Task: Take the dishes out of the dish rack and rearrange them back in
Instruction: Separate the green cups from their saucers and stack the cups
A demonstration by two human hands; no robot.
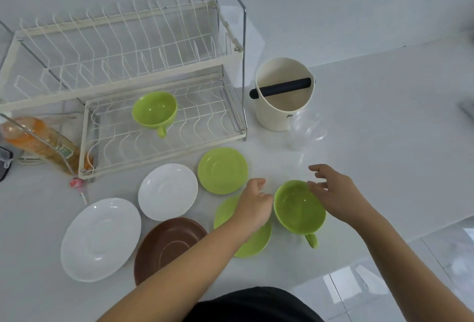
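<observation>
A white two-tier dish rack (164,70) stands at the back left with one green cup (154,110) on its lower tier. On the counter in front lie a green saucer (222,170), a second green saucer (254,243), two white saucers (168,191) (100,239) and a brown saucer (166,246). A second green cup (298,208) stands upright on the counter, handle toward me. My left hand (254,203) hovers over the near green saucer, fingers curled, beside the cup's left rim. My right hand (331,190) hangs over the cup's right rim, fingers relaxed.
A cream tub with a black bar (283,94) stands right of the rack, a clear glass (306,129) in front of it. A packet of biscuits (38,142) lies left of the rack. The counter edge runs along the right.
</observation>
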